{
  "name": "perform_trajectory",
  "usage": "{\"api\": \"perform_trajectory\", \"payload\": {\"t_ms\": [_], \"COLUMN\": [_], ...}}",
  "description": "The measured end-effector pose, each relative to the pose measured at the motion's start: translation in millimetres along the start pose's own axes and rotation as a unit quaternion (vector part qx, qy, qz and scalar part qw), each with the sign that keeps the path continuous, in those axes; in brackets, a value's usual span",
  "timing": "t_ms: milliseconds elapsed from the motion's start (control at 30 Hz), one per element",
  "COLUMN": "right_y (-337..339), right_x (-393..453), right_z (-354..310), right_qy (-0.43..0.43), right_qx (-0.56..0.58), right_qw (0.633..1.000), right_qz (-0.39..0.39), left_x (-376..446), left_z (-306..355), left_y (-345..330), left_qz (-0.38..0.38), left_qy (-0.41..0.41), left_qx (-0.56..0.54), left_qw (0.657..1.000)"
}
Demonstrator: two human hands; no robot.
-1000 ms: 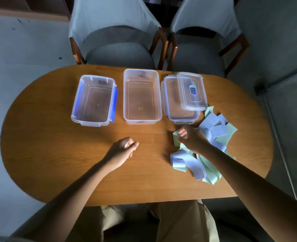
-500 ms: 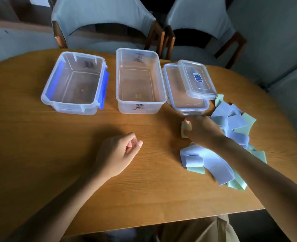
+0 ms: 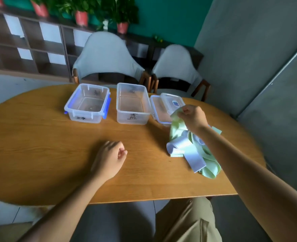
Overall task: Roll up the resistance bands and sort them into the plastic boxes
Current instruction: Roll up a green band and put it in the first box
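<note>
Here the right hand (image 3: 192, 117) is raised off the oval wooden surface (image 3: 39, 137) at about two o'clock, its fingers curled round the top end of a pale green resistance band (image 3: 176, 127), which hangs down from the grip into the loose heap of pale green and pale blue resistance bands (image 3: 191, 151) lying at three o'clock. The left hand (image 3: 109, 159) rests near the middle of the surface, towards six o'clock, fingers curled into a loose fist with nothing in it.

Three clear plastic boxes stand in a row along the far side. At eleven o'clock is the clear box with blue side clips (image 3: 87, 103), with dark handwriting on its near wall. At twelve o'clock, just beside it but apart, stands the taller clear box without clips (image 3: 132, 104), also marked on its near wall. At one o'clock is the shallow clear box (image 3: 159, 110) with a clear lid bearing a blue label (image 3: 172, 102) lying askew across it; the raised hand and band hide part of it. All three boxes hold no bands.

Beyond the surface stand two grey upholstered chairs (image 3: 107, 58).
</note>
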State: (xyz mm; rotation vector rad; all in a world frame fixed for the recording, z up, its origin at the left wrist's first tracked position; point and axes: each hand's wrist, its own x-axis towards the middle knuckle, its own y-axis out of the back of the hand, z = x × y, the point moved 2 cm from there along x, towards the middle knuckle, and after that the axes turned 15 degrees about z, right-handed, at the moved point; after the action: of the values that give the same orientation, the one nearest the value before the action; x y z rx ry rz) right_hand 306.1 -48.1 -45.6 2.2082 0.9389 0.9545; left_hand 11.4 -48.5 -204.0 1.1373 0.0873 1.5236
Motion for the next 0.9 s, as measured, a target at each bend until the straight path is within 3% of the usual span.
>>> {"api": "perform_trajectory", "payload": {"t_ms": [233, 433, 600, 733, 900], "right_y": [39.3, 45.0, 45.1, 47.8, 52.5], "right_x": [7.9, 17.6, 12.6, 7.4, -2.2], "right_z": [-33.0, -46.3, -58.9, -71.9, -90.6], "right_qy": [0.030, -0.001, -0.015, -0.024, 0.001], "right_qx": [0.032, 0.084, 0.133, 0.164, 0.169], "right_qw": [0.999, 0.996, 0.991, 0.985, 0.983], "right_qz": [0.028, 0.022, -0.004, -0.035, -0.067], "left_x": [4.5, 5.0, 15.9, 59.0, 89.2], "left_z": [11.3, 15.5, 25.8, 88.5, 134.0], "left_y": [4.3, 6.0, 8.9, 38.5, 48.4], "left_qz": [0.006, -0.006, -0.046, -0.018, -0.040], "left_qy": [-0.019, -0.020, 0.056, 0.012, -0.021], "left_qx": [0.025, 0.021, -0.141, -0.215, -0.224], "left_qw": [0.999, 1.000, 0.987, 0.976, 0.974]}}
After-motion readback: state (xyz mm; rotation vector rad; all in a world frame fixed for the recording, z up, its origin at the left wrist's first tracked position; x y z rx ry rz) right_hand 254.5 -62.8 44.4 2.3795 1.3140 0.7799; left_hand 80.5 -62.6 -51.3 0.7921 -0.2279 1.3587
